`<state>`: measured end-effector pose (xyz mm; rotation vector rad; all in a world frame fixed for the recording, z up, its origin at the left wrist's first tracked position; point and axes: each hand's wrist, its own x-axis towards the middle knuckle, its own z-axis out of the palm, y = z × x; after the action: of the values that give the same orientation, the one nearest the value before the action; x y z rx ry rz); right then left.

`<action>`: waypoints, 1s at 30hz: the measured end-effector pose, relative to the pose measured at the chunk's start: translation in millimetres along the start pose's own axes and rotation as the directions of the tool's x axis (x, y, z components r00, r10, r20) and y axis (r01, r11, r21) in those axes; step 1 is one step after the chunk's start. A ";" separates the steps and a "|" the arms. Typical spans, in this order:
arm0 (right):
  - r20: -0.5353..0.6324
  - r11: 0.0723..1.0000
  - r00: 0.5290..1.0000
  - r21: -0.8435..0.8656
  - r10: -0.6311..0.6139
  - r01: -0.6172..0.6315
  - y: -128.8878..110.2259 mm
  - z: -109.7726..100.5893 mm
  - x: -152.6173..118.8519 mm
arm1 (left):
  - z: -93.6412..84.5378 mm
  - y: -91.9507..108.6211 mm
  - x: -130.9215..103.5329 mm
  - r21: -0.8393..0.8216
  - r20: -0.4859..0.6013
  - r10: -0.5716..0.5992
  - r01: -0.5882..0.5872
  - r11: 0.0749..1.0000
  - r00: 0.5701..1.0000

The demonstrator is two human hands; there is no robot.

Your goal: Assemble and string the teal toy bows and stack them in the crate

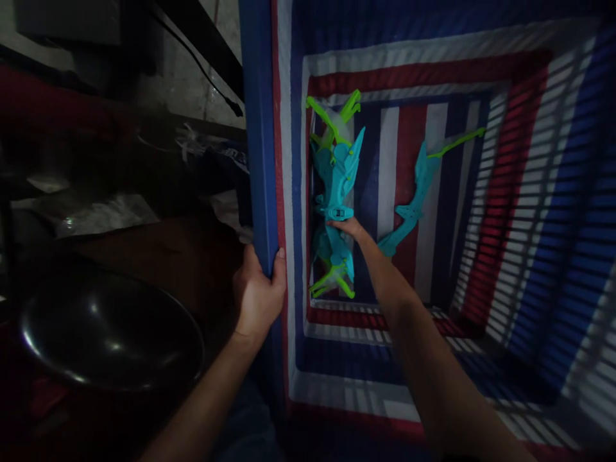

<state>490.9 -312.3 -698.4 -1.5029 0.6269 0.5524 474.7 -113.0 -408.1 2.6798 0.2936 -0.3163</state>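
My left hand (pixel 260 285) is closed over the near left rim of a deep striped-lined crate (pixel 262 160), thumb on the inner side. Deep inside, my right hand (pixel 349 226) grips a teal plastic part (pixel 338 183) around its middle, fingers partly hidden beneath it. Several such teal pieces with lime-green arms (pixel 344 119) lie bunched along the crate's left inner side. Apart from them, to the right, another curved teal piece (pixel 423 176) with one lime-green arm rests on the striped bottom.
The crate's slatted right wall (pixel 510 212) throws striped shadows. Left of the crate are a round black glossy seat or lid (pixel 113 327), clear plastic bags (pixel 91 208) and a dark metal bar (pixel 206 45). That side is dim.
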 end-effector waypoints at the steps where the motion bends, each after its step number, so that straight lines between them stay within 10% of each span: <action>1: 0.009 1.000 1.000 0.026 -0.003 0.003 -1.9 6.0 3.7 | 0.3 0.1 0.2 -0.002 -0.003 -0.003 0.003 1.000 1.000; 6: -0.024 0.992 1.000 0.124 -0.004 0.007 -13.7 24.3 2.1 | 0.9 -0.8 0.6 0.003 0.028 -0.017 0.017 1.000 0.999; 11: -0.039 0.994 0.999 0.105 -0.034 0.038 -44.6 3.2 -62.8 | 2.7 -5.2 4.8 0.033 0.070 0.010 -0.013 0.999 0.997; 20: -0.056 0.962 0.960 -0.013 -0.273 0.273 -206.6 -96.2 -250.0 | -15.8 10.4 -13.6 -0.051 0.149 0.084 -0.077 0.996 0.985; 24: -0.125 0.920 0.915 0.027 -0.384 0.390 -280.6 -97.2 -327.9 | -83.1 32.5 -65.5 -0.304 0.104 0.213 -0.172 0.937 0.972; 30: -0.167 0.724 0.765 0.250 -0.622 0.643 -359.7 -26.5 -435.1 | -272.1 58.7 -182.8 -0.416 -0.095 0.429 -0.427 0.803 0.898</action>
<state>418.7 -319.3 -137.9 -1.3428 0.1944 -0.1325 363.2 -75.8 -96.6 2.2209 -0.2301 -0.0971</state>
